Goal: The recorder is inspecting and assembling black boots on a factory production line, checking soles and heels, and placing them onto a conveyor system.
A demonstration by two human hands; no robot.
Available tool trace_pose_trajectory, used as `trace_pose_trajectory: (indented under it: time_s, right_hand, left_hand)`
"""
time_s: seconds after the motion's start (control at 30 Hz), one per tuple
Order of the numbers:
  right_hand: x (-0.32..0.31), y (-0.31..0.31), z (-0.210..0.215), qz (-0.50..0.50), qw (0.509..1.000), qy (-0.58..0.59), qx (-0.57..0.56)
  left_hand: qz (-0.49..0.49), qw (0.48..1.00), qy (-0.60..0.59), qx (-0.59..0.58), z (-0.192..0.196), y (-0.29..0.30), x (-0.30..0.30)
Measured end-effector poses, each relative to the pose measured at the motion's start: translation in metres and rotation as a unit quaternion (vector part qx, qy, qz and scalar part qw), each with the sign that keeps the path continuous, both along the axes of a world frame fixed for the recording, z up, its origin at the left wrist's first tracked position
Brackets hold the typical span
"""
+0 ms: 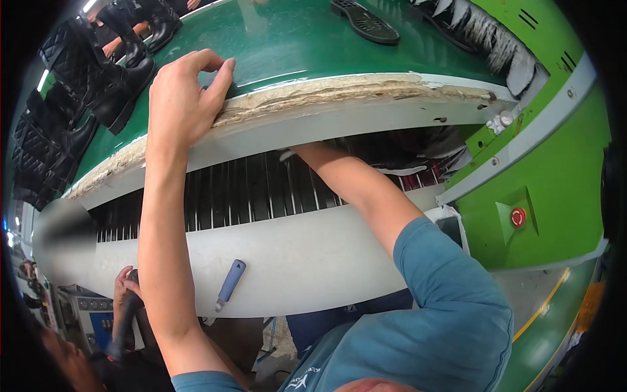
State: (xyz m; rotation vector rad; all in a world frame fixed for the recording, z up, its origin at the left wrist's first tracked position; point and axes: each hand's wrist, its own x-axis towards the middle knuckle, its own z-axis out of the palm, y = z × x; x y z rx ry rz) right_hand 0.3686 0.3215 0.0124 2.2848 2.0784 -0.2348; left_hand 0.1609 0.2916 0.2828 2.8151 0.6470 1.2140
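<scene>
My left hand (186, 98) rests at the worn front edge of the green conveyor top (281, 49). Its fingers curl loosely, with a gap between thumb and index finger; the other fingertips are hidden behind the hand. My right forearm (353, 179) reaches under the white rail (353, 110) into the dark space above a row of metal rollers (255, 189), so the right hand itself is out of sight. On the white lower ledge (320, 251) between my arms lies a blue-handled tool (230, 282) with a short metal tip.
Black quilted boots (81, 72) stand along the left. A black shoe sole (366, 23) lies on the green top, near a frayed strip curtain (490, 42). A green machine housing (542, 189) with a red stop button (518, 217) bounds the right. A co-worker's hand (124, 284) shows lower left.
</scene>
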Motion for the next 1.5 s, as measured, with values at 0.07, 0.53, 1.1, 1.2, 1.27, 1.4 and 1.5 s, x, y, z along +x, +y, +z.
trace_pose_trajectory:
  time_s: [0.07, 0.53, 1.1, 1.2, 1.27, 1.4, 1.5]
  right_hand:
    - [-0.004, -0.01, 0.002, 0.017, 1.0, 0.021, -0.004]
    - [-0.017, -0.2, 0.091, 0.066, 0.919, 0.373, 0.106]
    - [-0.054, -0.334, 0.136, 0.28, 0.711, 0.634, 0.114]
    - [-0.058, -0.319, 0.125, 0.303, 0.782, 0.526, 0.144]
    - [-0.068, -0.315, 0.101, 0.284, 0.753, 0.554, 0.215]
    - [-0.072, -0.366, 0.103, 0.053, 0.756, 0.55, 0.351]
    - [-0.096, -0.414, 0.111, 0.062, 0.789, 0.498, 0.355]
  left_hand:
    - [0.007, 1.0, -0.003, 0.002, 0.0, -0.001, -0.002]
    - [0.078, 0.991, -0.068, 0.089, -0.006, 0.006, 0.002]
    - [-0.354, 0.844, -0.335, -0.226, -0.073, -0.189, -0.143]
    - [-0.352, 0.886, -0.247, -0.174, -0.077, -0.242, -0.093]
    - [-0.366, 0.892, -0.212, -0.163, -0.08, -0.263, -0.079]
    - [-0.393, 0.87, -0.231, -0.189, -0.086, -0.272, -0.081]
    - [-0.428, 0.837, -0.276, -0.201, -0.104, -0.264, -0.069]
